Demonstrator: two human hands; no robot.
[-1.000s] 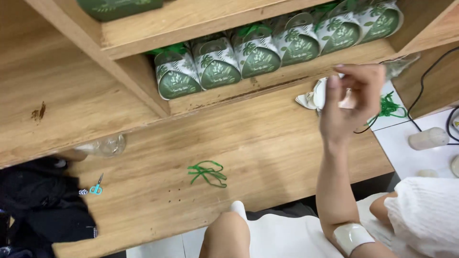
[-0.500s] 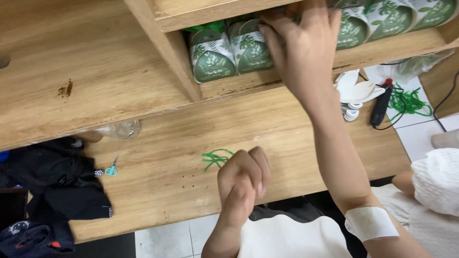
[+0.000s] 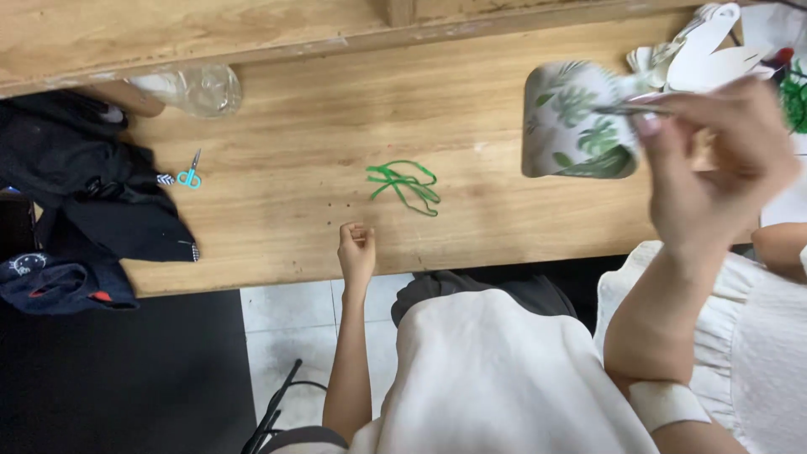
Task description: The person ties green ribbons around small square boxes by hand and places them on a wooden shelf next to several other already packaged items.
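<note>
Looking down from the head camera, we see our right hand (image 3: 714, 168) raised above the wooden table (image 3: 277, 151), on the right side of the picture. Its fingers are closed on the gathered top of a small white pouch with green leaf print (image 3: 576, 122), so the pouch hangs from the fingertips over the table, near the back edge. The hand is a little blurred, so we cannot tell exactly which fingers press the pouch. A white band (image 3: 668, 402) goes around our right forearm.

Our left hand (image 3: 356, 248) rests at the front edge of the table, curled into a loose fist. We cannot tell whether it holds anything; nothing shows between the fingers. Just beyond it, on the bare wood, lies a bundle of thin green strings (image 3: 403, 183), apart from both hands.

On the left, a small pair of scissors with blue handles (image 3: 190, 175) lies on the table beside a heap of dark clothes (image 3: 92, 193) that hangs over the left end. A clear plastic bottle (image 3: 189, 87) lies on its side at the back, under the edge of the wooden shelf (image 3: 168, 34). At the top right, behind the pouch, we see some white paper shapes (image 3: 714, 50). Another person's white sleeve (image 3: 756, 336) shows at the right edge.
</note>
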